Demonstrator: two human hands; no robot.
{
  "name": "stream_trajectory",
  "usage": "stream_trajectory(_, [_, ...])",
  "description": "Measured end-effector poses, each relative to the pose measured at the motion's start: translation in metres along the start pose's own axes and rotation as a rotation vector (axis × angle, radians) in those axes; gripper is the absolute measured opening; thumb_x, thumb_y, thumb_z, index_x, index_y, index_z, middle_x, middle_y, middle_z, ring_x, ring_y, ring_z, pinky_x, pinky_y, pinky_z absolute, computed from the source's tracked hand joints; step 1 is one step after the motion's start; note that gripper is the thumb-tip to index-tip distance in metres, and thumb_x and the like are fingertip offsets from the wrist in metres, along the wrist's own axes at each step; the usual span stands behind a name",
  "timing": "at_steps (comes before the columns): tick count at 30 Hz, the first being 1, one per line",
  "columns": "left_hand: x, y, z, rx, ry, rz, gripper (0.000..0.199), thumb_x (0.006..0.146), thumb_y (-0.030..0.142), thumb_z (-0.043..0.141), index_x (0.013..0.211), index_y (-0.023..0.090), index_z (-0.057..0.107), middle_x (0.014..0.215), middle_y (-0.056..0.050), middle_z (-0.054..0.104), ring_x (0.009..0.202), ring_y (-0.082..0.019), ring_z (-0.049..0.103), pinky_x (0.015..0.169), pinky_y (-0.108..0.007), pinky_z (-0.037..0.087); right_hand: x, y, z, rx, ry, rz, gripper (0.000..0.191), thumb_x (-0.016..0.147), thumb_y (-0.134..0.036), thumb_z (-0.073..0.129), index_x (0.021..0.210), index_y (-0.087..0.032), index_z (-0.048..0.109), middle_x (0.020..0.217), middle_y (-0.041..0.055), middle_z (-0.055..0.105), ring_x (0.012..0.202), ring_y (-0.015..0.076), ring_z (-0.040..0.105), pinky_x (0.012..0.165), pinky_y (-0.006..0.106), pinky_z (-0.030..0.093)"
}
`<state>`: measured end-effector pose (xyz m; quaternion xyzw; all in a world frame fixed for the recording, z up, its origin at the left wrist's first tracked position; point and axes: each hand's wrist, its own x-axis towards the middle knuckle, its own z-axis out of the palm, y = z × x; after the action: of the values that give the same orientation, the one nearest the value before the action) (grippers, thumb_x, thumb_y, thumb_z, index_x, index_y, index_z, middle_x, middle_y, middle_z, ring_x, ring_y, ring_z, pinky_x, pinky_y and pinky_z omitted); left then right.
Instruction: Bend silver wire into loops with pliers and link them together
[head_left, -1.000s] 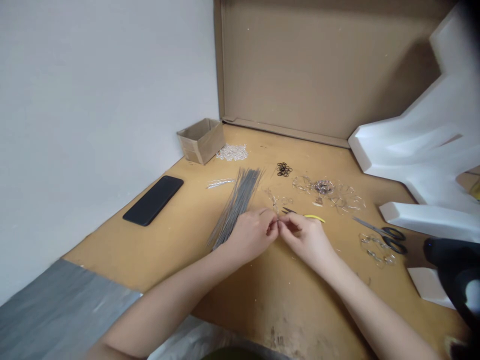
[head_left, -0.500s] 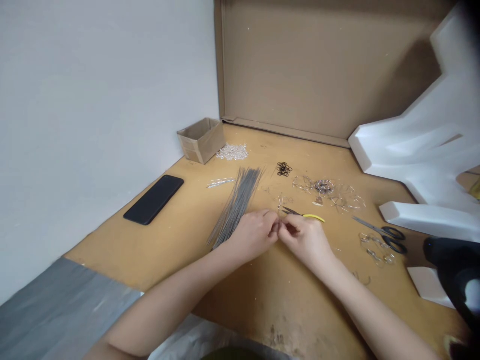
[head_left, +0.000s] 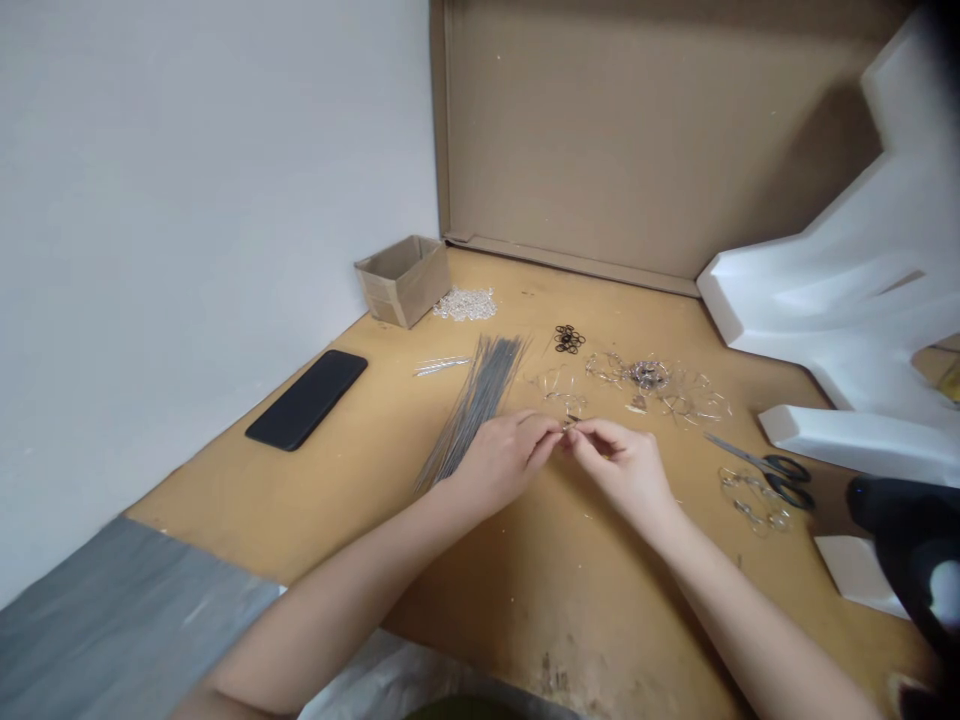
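Note:
My left hand (head_left: 502, 460) and my right hand (head_left: 619, 468) meet at the middle of the wooden tabletop (head_left: 480, 560). Their fingertips pinch a small metal piece (head_left: 571, 422), too small to identify. The heel of my left hand rests next to the lower end of a bundle of thin grey metal rods (head_left: 472, 412). Just beyond my fingers lies a loose cluster of clear beaded wire pieces (head_left: 562, 385). The yellow-handled pliers do not show, and my right hand may hide them.
A small cardboard box (head_left: 405, 282) stands by clear beads (head_left: 465, 305). Nearby are black rings (head_left: 569, 339), a black phone (head_left: 306, 400), black-handled scissors (head_left: 784, 480) and beaded wire shapes (head_left: 754, 505). White foam (head_left: 840, 290) fills the right side, before a cardboard panel (head_left: 637, 140).
Both hands have moved farther up the table, with the pinch point now higher. The yellow-handled pliers, visible earlier, no longer show.

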<state>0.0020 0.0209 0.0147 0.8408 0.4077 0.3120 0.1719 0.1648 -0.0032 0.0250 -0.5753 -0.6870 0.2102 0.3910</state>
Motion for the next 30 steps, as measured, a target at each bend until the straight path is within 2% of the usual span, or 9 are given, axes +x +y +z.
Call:
stream_trajectory(6, [0.001, 0.006, -0.002, -0.326, -0.005, -0.241, 0.014, 0.082, 0.030, 0.049, 0.088, 0.020, 0.056, 0.066, 0.003, 0.058, 0.055, -0.008, 0.049, 0.054, -0.019, 0.037, 0.003, 0.003, -0.003, 0.072, 0.000, 0.027, 0.019, 0.076, -0.030, 0.054, 0.070, -0.018, 0.067, 0.063, 0.0034, 0.069, 0.060, 0.0168, 0.064, 0.059, 0.025, 0.048])
stream_trajectory(11, [0.000, 0.006, 0.002, -0.339, -0.030, -0.297, 0.013, 0.079, 0.032, 0.052, 0.086, 0.021, 0.054, 0.056, 0.006, 0.048, 0.051, -0.008, 0.044, 0.050, -0.020, 0.035, 0.004, 0.001, -0.006, 0.041, 0.008, 0.004, 0.017, 0.075, -0.028, 0.055, 0.069, -0.017, 0.066, 0.064, 0.0037, 0.068, 0.058, 0.0157, 0.061, 0.057, 0.025, 0.047])
stream_trajectory(14, [0.002, 0.002, -0.003, -0.283, 0.126, -0.209, 0.014, 0.080, 0.026, 0.050, 0.092, 0.019, 0.053, 0.081, -0.001, 0.057, 0.069, -0.011, 0.053, 0.063, -0.024, 0.043, 0.005, 0.000, -0.011, 0.021, -0.028, 0.005, 0.015, 0.075, -0.027, 0.055, 0.069, -0.017, 0.065, 0.062, 0.0025, 0.066, 0.058, 0.0147, 0.059, 0.056, 0.025, 0.045])
stream_trajectory(15, [0.003, 0.000, -0.006, -0.266, 0.190, -0.145, 0.019, 0.078, 0.023, 0.050, 0.097, 0.019, 0.052, 0.095, -0.004, 0.058, 0.084, -0.014, 0.055, 0.073, -0.027, 0.044, 0.005, -0.001, -0.013, 0.021, -0.060, 0.001, 0.014, 0.075, -0.026, 0.055, 0.070, -0.018, 0.064, 0.063, 0.0020, 0.066, 0.058, 0.0144, 0.058, 0.056, 0.024, 0.045])
stream_trajectory(17, [0.005, -0.001, -0.012, -0.241, 0.240, -0.008, 0.032, 0.077, 0.019, 0.051, 0.109, 0.019, 0.049, 0.119, -0.009, 0.051, 0.111, -0.019, 0.047, 0.094, -0.035, 0.038, 0.006, -0.001, -0.018, 0.018, -0.140, -0.018, 0.013, 0.075, -0.024, 0.053, 0.071, -0.018, 0.064, 0.066, 0.0014, 0.065, 0.060, 0.0138, 0.058, 0.057, 0.024, 0.044])
stream_trajectory(19, [0.006, -0.001, -0.017, -0.249, 0.192, 0.066, 0.039, 0.078, 0.016, 0.050, 0.117, 0.021, 0.047, 0.128, -0.009, 0.046, 0.122, -0.021, 0.039, 0.103, -0.039, 0.030, 0.006, -0.002, -0.021, 0.018, -0.224, -0.047, 0.012, 0.076, -0.023, 0.053, 0.073, -0.018, 0.063, 0.068, 0.0010, 0.065, 0.062, 0.0133, 0.057, 0.058, 0.024, 0.044])
stream_trajectory(22, [0.006, -0.002, -0.019, -0.349, 0.130, 0.073, 0.043, 0.077, 0.011, 0.045, 0.119, 0.021, 0.046, 0.129, -0.009, 0.045, 0.123, -0.020, 0.039, 0.105, -0.039, 0.029, 0.007, -0.003, -0.026, 0.048, -0.330, -0.072, 0.012, 0.077, -0.022, 0.052, 0.074, -0.019, 0.063, 0.071, 0.0007, 0.065, 0.065, 0.0132, 0.058, 0.062, 0.024, 0.045])
stream_trajectory(26, [0.007, -0.004, -0.017, -0.625, 0.068, -0.044, 0.040, 0.078, 0.010, 0.043, 0.117, 0.018, 0.047, 0.123, -0.010, 0.049, 0.116, -0.017, 0.046, 0.102, -0.036, 0.034, 0.009, -0.005, -0.033, 0.097, -0.438, -0.041, 0.015, 0.080, -0.027, 0.051, 0.076, -0.018, 0.063, 0.072, 0.0020, 0.066, 0.067, 0.0136, 0.058, 0.065, 0.025, 0.045])
stream_trajectory(30, [0.010, -0.006, -0.016, -0.978, -0.056, -0.208, 0.037, 0.078, 0.020, 0.054, 0.114, 0.018, 0.046, 0.121, -0.011, 0.052, 0.091, -0.014, 0.059, 0.085, -0.032, 0.045, 0.011, -0.003, -0.038, 0.185, -0.551, -0.019, 0.018, 0.083, -0.031, 0.050, 0.078, -0.018, 0.062, 0.076, 0.0037, 0.068, 0.071, 0.0147, 0.061, 0.069, 0.027, 0.046])
